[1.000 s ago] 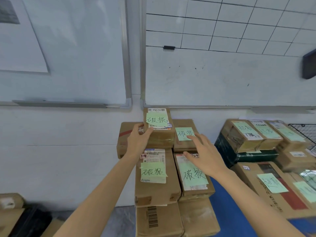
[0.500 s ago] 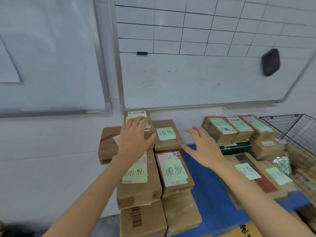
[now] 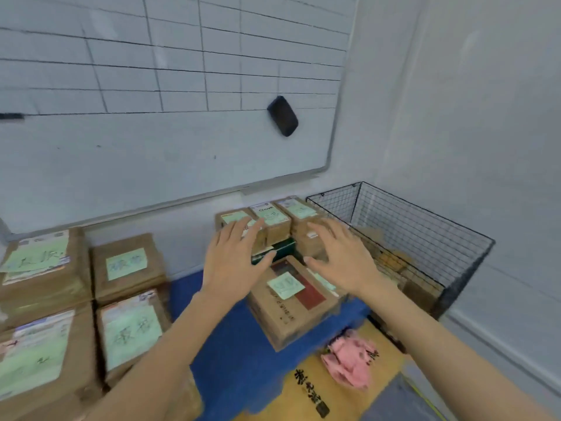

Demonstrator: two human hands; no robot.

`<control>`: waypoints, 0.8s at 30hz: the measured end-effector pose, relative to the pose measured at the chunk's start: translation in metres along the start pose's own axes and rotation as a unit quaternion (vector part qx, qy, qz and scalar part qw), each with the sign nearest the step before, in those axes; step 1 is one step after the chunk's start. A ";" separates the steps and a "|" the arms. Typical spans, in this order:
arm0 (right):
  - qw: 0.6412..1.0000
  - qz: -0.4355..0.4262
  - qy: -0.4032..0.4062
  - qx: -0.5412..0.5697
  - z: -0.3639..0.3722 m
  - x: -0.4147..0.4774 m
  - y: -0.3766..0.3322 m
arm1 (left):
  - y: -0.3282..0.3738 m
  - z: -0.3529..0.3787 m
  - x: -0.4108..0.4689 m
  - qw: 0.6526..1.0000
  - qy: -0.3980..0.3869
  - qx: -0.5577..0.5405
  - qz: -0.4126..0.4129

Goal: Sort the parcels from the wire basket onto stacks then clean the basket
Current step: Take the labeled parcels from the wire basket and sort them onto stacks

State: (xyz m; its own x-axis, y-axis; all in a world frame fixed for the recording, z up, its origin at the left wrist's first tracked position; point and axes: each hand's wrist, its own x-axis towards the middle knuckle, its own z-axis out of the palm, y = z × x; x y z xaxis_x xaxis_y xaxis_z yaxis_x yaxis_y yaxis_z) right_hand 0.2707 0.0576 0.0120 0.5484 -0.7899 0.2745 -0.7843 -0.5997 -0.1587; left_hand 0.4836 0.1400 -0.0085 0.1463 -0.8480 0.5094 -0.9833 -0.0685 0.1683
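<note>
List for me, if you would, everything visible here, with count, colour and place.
Whiteboard: one, white, black grid, on wall.
Eraser: one, black, on the whiteboard.
Wire basket: one, black, right corner.
Basket parcels: brown, count unclear, inside basket.
Left parcels: at least four, brown, green notes, left.
Small parcels: three, brown, green notes, behind hands.
Green box: one, dark green, below them.
Large parcel: one, brown, red stripe, centre.
Blue surface: one, under the stacks.
Cloth: one, pink, lower right.
Left hand: open, over centre stack.
Right hand: open, beside it.
</note>
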 end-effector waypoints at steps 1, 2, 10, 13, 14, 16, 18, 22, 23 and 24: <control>1.000 0.014 -0.002 -0.006 -0.010 -0.011 0.026 | 0.027 0.009 0.007 1.000 0.001 -0.006 0.009; 1.000 0.023 -0.001 -0.014 -0.019 -0.021 0.049 | 0.051 0.017 0.012 1.000 0.004 -0.009 0.020; 0.991 0.123 0.010 -0.046 -0.078 -0.099 0.237 | 0.231 0.080 0.054 0.996 -0.020 -0.042 0.078; 0.988 0.148 0.016 -0.035 -0.089 -0.120 0.286 | 0.276 0.096 0.066 0.994 -0.027 -0.050 0.096; 0.988 0.153 0.015 -0.034 -0.091 -0.123 0.300 | 0.290 0.100 0.071 0.993 -0.028 -0.054 0.099; 0.986 0.163 0.017 -0.034 -0.095 -0.126 0.326 | 0.312 0.107 0.083 0.993 -0.035 -0.057 0.101; 0.986 0.165 0.019 -0.026 -0.095 -0.123 0.347 | 0.328 0.117 0.096 0.993 -0.044 -0.055 0.100; 0.988 0.153 0.007 -0.018 -0.088 -0.107 0.386 | 0.348 0.140 0.125 0.993 -0.045 -0.057 0.092; 0.988 0.150 0.004 -0.019 -0.086 -0.102 0.397 | 0.353 0.147 0.135 0.993 -0.047 -0.056 0.090; 0.989 0.146 0.001 -0.020 -0.084 -0.095 0.409 | 0.358 0.152 0.145 0.994 -0.046 -0.057 0.085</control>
State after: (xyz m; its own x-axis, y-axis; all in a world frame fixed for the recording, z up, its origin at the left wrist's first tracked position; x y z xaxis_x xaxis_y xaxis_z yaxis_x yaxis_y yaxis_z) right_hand -0.1262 -0.1019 0.0008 0.2967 -0.9281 0.2248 -0.9196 -0.3411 -0.1946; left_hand 0.1367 -0.0875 -0.0029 -0.0365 -0.8871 0.4601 -0.9736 0.1354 0.1837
